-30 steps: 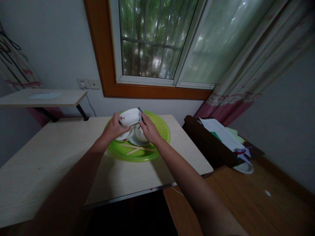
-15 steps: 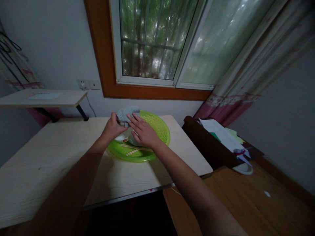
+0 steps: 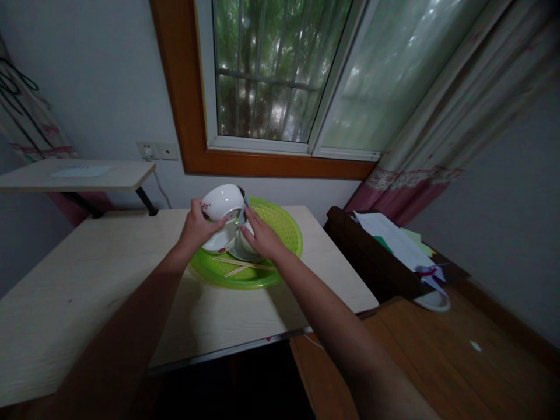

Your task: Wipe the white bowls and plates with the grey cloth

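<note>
My left hand (image 3: pixel 196 226) grips a white bowl (image 3: pixel 222 203) with small red flowers, held tipped on its side above a round green plastic basket (image 3: pixel 280 226). My right hand (image 3: pixel 261 236) is closed on a grey cloth (image 3: pixel 243 209), of which only a sliver shows, pressed against the bowl's open side. Under the hands, more white bowls (image 3: pixel 227 240) sit in the basket. A pair of wooden chopsticks (image 3: pixel 240 265) lies on the basket's near side.
The basket rests on a pale wooden table (image 3: pixel 87 280) under a window. A small shelf (image 3: pixel 74 173) stands at the left wall. A dark wooden piece with papers (image 3: pixel 394 236) and a white dish (image 3: pixel 433 300) sit on the right, above a brown floor.
Half a second ago the grey cloth covered the bowl under my flat right hand. Now the bowl is turned up and left, its white outside showing, and the cloth is tucked at its opening.
</note>
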Action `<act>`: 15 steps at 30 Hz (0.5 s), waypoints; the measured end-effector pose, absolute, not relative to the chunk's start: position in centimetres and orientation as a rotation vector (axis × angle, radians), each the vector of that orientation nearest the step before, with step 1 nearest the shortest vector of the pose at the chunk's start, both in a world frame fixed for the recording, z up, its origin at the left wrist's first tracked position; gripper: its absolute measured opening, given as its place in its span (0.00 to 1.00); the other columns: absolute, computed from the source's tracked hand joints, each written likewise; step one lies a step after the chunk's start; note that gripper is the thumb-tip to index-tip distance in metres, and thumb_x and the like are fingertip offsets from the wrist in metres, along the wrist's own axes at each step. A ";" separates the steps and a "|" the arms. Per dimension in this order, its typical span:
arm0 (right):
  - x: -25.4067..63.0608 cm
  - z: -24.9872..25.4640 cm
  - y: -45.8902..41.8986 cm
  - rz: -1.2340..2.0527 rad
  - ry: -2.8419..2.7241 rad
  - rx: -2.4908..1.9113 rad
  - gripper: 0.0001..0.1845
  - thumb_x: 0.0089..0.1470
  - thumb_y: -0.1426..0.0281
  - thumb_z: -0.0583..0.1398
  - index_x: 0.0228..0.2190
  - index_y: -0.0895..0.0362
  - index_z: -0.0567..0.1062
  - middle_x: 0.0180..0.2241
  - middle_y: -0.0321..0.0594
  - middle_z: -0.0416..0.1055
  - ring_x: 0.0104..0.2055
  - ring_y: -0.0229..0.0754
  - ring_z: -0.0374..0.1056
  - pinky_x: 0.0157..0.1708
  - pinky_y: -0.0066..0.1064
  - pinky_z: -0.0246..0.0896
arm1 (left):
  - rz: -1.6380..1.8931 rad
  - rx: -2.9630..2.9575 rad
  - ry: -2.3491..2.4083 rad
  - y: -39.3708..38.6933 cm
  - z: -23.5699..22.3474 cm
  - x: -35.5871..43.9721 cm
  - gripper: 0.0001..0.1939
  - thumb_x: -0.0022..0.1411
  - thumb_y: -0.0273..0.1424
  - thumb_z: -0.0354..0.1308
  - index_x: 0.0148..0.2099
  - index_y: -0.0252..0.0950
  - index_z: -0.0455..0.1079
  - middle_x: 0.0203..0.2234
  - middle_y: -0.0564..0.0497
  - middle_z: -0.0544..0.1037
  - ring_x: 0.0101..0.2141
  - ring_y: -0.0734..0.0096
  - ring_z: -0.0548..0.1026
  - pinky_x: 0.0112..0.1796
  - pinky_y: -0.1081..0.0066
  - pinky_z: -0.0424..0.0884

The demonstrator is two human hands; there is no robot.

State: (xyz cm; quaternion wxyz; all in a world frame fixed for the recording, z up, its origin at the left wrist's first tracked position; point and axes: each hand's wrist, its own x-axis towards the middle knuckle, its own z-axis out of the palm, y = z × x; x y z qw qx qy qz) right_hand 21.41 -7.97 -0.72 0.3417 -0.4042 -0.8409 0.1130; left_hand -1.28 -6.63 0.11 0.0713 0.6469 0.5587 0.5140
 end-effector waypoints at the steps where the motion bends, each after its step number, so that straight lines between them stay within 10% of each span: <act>1: 21.4 -0.9 -7.9 0.327 -2.196 -1.068 0.38 0.68 0.57 0.51 0.70 0.64 0.51 0.72 0.54 0.47 0.75 0.51 0.44 0.73 0.49 0.43 | 1.539 1.943 1.684 -6.6 0.1 -1.3 0.34 0.45 0.48 0.69 0.46 0.39 0.55 0.36 0.48 0.72 0.33 0.63 0.75 0.31 0.68 0.69; 15: 21.7 0.0 -8.3 0.137 -2.113 -0.857 0.36 0.69 0.59 0.52 0.71 0.55 0.47 0.74 0.47 0.42 0.76 0.48 0.41 0.73 0.50 0.43 | 1.319 2.204 1.622 -6.4 -0.8 -1.2 0.32 0.48 0.47 0.69 0.49 0.39 0.59 0.37 0.48 0.75 0.37 0.59 0.77 0.34 0.66 0.71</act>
